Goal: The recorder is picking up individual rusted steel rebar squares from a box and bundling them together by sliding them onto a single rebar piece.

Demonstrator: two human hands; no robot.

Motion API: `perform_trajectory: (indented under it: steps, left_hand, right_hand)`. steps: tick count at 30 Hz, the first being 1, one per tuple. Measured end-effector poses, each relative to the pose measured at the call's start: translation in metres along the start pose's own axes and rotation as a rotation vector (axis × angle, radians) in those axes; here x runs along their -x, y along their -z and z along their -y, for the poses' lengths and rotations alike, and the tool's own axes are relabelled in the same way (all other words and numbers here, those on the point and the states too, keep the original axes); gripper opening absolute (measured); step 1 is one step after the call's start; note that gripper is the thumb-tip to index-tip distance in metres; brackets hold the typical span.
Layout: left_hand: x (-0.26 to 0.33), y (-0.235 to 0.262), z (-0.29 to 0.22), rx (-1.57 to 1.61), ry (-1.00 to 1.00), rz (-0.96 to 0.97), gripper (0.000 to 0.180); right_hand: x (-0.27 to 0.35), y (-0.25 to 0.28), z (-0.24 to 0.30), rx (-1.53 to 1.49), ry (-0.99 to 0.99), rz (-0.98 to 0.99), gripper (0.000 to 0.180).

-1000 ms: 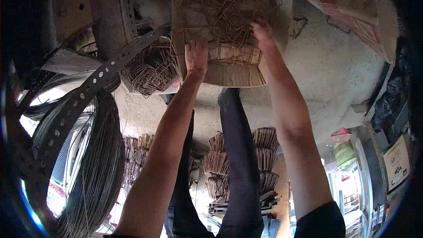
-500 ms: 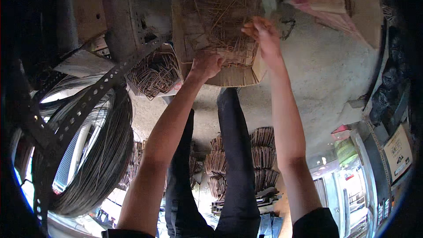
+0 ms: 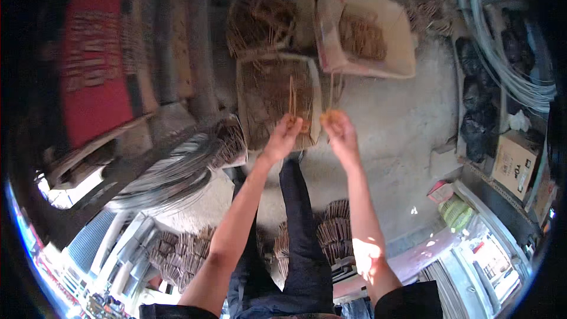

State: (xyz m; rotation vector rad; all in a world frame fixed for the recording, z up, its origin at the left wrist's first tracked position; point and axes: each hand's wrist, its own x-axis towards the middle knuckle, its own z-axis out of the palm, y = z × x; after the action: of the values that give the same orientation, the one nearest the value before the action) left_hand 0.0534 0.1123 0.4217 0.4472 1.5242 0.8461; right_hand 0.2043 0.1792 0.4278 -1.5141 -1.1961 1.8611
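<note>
My left hand (image 3: 283, 136) is closed around thin, rusty bent metal rods (image 3: 292, 93), which stick up past its fingers. Beside it, my right hand (image 3: 341, 133) grips similar bent rods (image 3: 331, 92), blurred by motion. An open cardboard box (image 3: 243, 97) lies just beyond the hands, with tangled rusty rods (image 3: 274, 86) in it. The left hand is over the box's near right part; the right hand is just outside its right edge. The two hands are apart.
A pale carton (image 3: 322, 41) with more rusty bent pieces stands at the far right of the box. Bundled rusty pieces (image 3: 338, 230) are stacked near my legs. A wire coil (image 3: 171, 168) lies at the left, pale looped tubing (image 3: 502, 53) at the upper right.
Both hands have come nearer to me and up from the box, now with rods standing up from them. The head view has shifted, showing a pale carton and a red panel.
</note>
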Motion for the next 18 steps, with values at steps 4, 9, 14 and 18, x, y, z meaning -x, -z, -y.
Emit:
perform_trajectory:
  steps: [4, 9, 14, 18]
  left_hand:
    - [0.046, -0.015, -0.065, 0.157, -0.14, 0.057, 0.025]
    - [0.158, -0.015, -0.186, 0.253, 0.095, 0.206, 0.04]
    - [0.209, 0.003, -0.212, 0.319, -0.02, 0.288, 0.041]
    - [0.25, 0.026, -0.26, -0.267, -0.308, 0.16, 0.051]
  right_hand:
    - [0.046, -0.011, 0.028, -0.01, 0.135, 0.016, 0.023]
    - [0.126, -0.029, 0.116, -0.196, 0.086, 0.084, 0.025]
    - [0.174, -0.058, 0.173, 0.011, 0.381, 0.134, 0.036]
    - [0.2, -0.075, 0.213, -0.117, 0.245, 0.033, 0.034]
